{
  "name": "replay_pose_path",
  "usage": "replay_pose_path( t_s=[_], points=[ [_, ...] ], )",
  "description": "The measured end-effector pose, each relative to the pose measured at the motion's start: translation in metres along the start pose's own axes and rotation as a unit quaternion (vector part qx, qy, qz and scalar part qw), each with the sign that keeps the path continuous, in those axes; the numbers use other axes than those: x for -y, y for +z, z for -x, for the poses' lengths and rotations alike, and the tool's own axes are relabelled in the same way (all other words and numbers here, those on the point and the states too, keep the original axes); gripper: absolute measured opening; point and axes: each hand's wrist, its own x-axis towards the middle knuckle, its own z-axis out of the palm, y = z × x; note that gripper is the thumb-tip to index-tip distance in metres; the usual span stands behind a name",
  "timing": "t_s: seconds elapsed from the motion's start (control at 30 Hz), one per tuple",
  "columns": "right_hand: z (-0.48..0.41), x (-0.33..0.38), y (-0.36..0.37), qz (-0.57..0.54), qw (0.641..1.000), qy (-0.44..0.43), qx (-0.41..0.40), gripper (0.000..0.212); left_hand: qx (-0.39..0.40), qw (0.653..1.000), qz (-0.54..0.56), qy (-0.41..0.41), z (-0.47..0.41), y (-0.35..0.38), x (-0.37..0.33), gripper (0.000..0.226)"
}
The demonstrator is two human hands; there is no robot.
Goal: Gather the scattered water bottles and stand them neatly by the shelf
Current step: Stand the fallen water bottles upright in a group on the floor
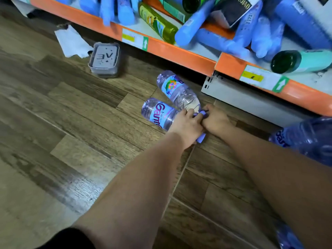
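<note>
1. Wood-plank floor (pixel 71 123) fills most of our view; an orange-edged shelf (pixel 179 53) crosses the top, piled with blue tubes and bottles
2. Both our bare forearms reach forward to the shelf foot
3. Near bottle (pixel 158 113), pink-lettered label, lies on the floor; our left hand (pixel 186 125) is clenched around its neck end
4. Far bottle (pixel 177 89) lies touching it, nearer the shelf; our right hand (pixel 216 121) is closed at its cap
5. More bottles (pixel 309 139) sit at the right edge, blurred
6. Grey lidded box (pixel 105 59) and a paper scrap (pixel 71 42) lie at upper left, well apart
</note>
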Motion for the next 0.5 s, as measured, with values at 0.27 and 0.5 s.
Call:
replay_pose_path(
  t_s=[0.27,0.5],
  points=[
    [0.049,-0.006,-0.030,-0.016,0.988,-0.141,-0.055,0.023,0.030,0.992,-0.091,0.080,0.025,-0.024,0.005,0.034],
    [0.094,0.017,-0.057,-0.066,0.974,-0.181,-0.115,0.033,0.040,0.998,0.007,-0.041,0.054,-0.075,0.014,0.033]
  ],
)
